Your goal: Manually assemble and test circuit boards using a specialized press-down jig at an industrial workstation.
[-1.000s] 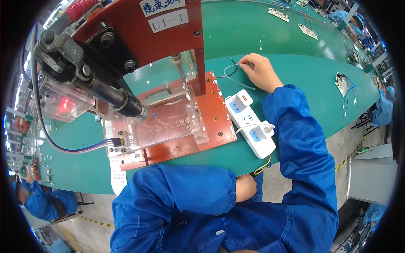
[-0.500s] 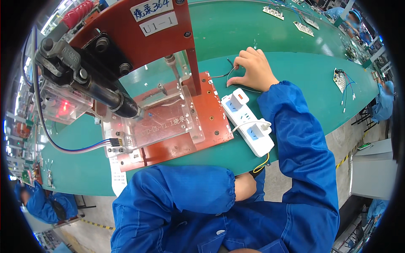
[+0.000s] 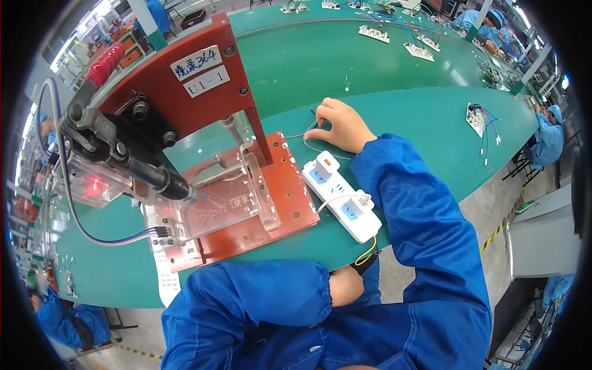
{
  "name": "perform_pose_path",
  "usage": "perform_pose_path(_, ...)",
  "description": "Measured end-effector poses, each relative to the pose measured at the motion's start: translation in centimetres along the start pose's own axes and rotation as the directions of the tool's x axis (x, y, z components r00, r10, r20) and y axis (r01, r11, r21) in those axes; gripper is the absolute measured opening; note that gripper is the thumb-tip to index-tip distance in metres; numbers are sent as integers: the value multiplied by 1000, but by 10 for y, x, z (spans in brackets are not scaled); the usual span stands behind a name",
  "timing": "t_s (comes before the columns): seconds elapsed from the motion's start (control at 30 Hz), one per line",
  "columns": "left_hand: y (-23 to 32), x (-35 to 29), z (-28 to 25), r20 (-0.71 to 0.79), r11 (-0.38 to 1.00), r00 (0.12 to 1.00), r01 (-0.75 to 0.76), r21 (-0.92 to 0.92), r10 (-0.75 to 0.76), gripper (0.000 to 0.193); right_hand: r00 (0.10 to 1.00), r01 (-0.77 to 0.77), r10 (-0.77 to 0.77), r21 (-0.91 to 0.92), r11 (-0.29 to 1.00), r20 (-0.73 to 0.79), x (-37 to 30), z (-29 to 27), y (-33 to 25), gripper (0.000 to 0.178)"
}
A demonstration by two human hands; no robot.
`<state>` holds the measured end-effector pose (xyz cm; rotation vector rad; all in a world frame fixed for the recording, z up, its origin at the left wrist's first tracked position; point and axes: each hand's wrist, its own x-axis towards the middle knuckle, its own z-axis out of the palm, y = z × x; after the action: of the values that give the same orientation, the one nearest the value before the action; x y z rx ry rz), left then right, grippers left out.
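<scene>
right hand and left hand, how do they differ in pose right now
The right hand is out over the green table; the left hand is close to the body, by the near edge.

The right hand's fingers curve beside a thin wire; the left hand's are hidden.

Both are bare, below blue sleeves.

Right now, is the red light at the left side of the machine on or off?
On: the red light shines brightly through the clear plastic.
</scene>
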<state>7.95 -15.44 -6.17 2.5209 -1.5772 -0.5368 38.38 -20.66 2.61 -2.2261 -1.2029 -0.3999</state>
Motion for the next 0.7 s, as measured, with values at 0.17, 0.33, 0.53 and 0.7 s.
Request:
perform_pose_path(0.17, -2, 1, -9, 69, 999, 997, -28, -38, 30, 28, 992, 119, -118, 8, 993, -32, -1, 2, 4, 17)
perform_pose_path(0.33, -2, 1, 2, 4, 1000, 1000, -11, -19, 11, 24, 992, 118, -125, -182, 976, -27, 3, -2, -10, 29)
perform_pose_path(0.53, 5, 14, -7, 154, 999, 988, -9, 51, 1, 19, 984, 170, -168, 24, 985, -61, 2, 5, 2, 48)
perform_pose_path(0.7, 9, 10, 7, 50, 988, 999, 4, 152, -11, 16, 964, 237, -218, -122, 964, 150, 4, 3, -10, 55)
